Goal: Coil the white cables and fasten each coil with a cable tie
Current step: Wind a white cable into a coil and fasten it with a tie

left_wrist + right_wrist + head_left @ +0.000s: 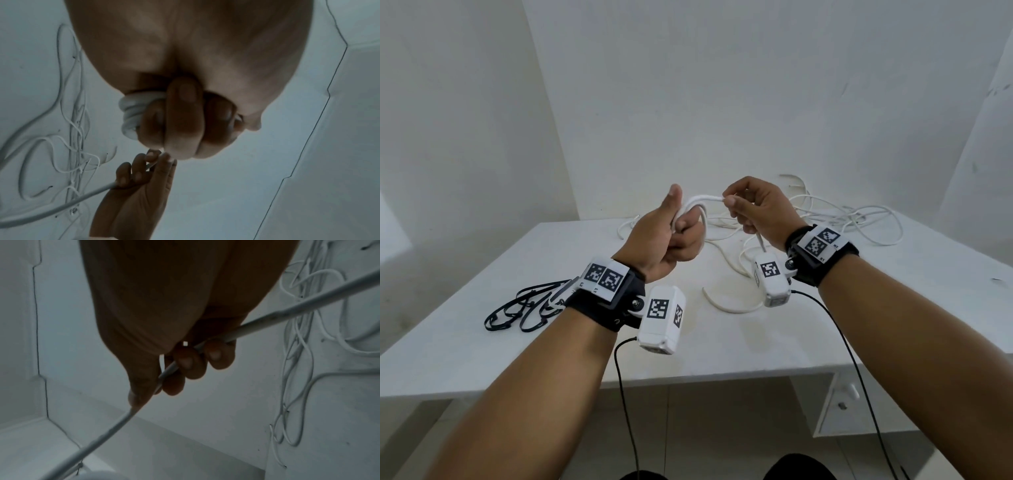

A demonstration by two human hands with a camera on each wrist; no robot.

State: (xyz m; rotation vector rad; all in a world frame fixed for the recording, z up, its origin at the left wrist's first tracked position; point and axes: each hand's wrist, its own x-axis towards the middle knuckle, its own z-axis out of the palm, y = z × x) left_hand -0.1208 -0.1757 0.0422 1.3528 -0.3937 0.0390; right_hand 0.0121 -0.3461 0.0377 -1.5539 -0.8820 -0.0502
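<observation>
Above the white table (482, 342), my left hand (674, 236) grips a small coil of white cable (700, 202) in its fist; the coil's loops (131, 112) bulge out beside the curled fingers. My right hand (750, 209) pinches the same cable (267, 321) just right of the coil, thumb and fingers closed on it, and the strand runs down past the wrist to the table. Several loose white cables (859, 219) lie tangled at the back right. A bundle of black cable ties (524, 305) lies at the front left, below my left wrist.
White walls stand close behind and on both sides of the table. A loose cable end (729, 305) curves on the tabletop between my wrists. Black camera leads (852, 359) hang off the front edge. A white cabinet (859, 404) sits under the table at right.
</observation>
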